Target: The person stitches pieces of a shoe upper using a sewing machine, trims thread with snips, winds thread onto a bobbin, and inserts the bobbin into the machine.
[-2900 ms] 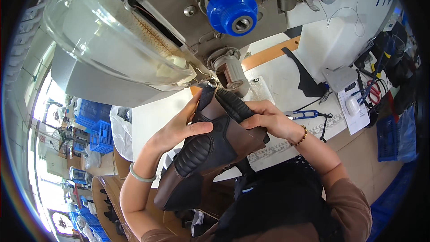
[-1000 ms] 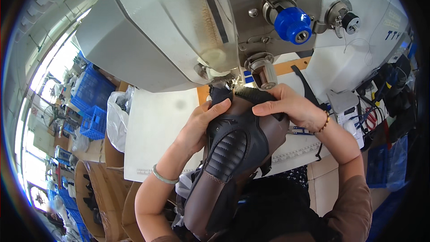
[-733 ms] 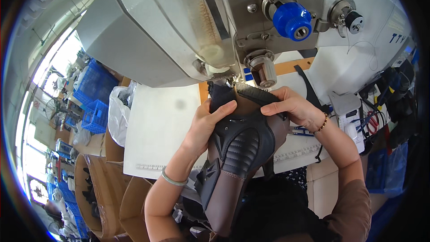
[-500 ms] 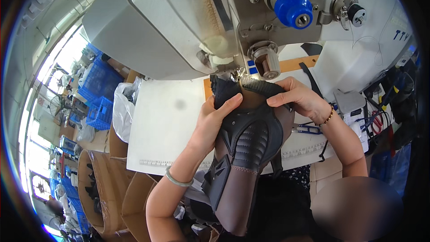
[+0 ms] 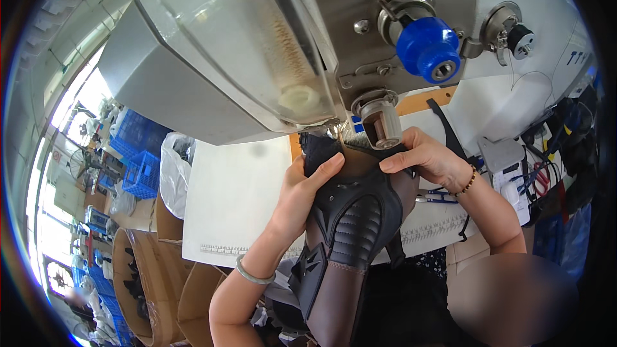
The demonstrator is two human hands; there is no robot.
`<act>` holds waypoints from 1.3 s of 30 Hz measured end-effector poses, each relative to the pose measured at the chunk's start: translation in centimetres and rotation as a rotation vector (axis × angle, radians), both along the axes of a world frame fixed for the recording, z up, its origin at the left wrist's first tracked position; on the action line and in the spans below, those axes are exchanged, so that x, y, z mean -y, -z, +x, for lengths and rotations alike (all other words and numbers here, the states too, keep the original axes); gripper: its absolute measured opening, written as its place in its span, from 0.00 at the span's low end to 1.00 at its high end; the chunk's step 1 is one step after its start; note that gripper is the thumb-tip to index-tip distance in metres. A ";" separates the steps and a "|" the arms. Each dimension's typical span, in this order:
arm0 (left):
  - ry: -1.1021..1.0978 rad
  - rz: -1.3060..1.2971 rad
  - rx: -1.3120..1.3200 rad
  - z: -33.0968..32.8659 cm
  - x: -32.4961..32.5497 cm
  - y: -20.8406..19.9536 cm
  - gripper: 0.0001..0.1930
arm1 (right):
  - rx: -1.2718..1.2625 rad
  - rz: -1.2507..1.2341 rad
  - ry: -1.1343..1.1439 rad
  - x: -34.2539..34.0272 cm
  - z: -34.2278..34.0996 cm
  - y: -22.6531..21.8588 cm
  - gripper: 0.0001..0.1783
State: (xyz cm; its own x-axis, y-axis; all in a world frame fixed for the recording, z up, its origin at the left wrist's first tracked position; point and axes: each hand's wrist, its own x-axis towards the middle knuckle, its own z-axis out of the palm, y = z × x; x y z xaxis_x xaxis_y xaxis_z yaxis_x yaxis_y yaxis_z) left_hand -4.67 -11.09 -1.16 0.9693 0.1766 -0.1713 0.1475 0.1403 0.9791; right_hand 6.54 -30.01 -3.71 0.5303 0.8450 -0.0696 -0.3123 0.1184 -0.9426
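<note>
A dark brown and black leather boot upper point(image 5: 360, 225), with a padded ribbed panel and a strapped flap, lies lengthwise between my arms. Its far edge sits beneath the head of a sewing machine point(image 5: 222, 58), close to the needle area, where the contact point is partly hidden. My left hand point(image 5: 297, 196) grips the upper's left edge, thumb on top and fingers underneath. On the opposite edge, my right hand point(image 5: 432, 162) pinches the leather between thumb and hidden fingers. Just above my right hand hangs the machine's metal bobbin-like part point(image 5: 380, 125).
White worktop point(image 5: 238, 202) with a ruler strip surrounds the work. Blue-handled snips point(image 5: 437, 196) lie beside my right forearm. Cardboard boxes point(image 5: 157, 276), a white plastic bag point(image 5: 175, 167) and blue crates point(image 5: 140, 175) stand left. Red-handled scissors point(image 5: 543, 183) and cables lie right.
The machine appears lower and larger in view, covering more of the upper's far edge. Both hands keep their hold, sitting slightly lower in the picture.
</note>
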 end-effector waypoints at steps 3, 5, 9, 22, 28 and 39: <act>0.005 0.001 -0.007 0.3 -0.1 -0.4 0.16 | -0.022 0.028 0.018 -0.2 0.1 -0.2 0.17; 0.008 -0.003 -0.013 0.5 -0.2 -0.8 0.17 | -0.023 0.045 0.029 -0.3 0.3 -0.1 0.17; -0.041 0.049 -0.051 0.4 -0.4 -0.7 0.18 | -0.044 0.096 0.054 -0.7 0.4 0.4 0.17; -0.069 -0.145 -0.143 -0.7 -0.3 -1.0 0.13 | -0.041 0.177 0.021 -0.8 0.8 1.6 0.17; 0.019 -0.171 -0.167 0.2 -1.4 -1.1 0.17 | -0.079 0.212 0.091 -1.0 -0.2 1.0 0.17; 0.219 0.115 -0.193 2.3 -5.1 -2.3 0.23 | -0.075 0.197 0.276 -2.6 -4.2 1.1 0.12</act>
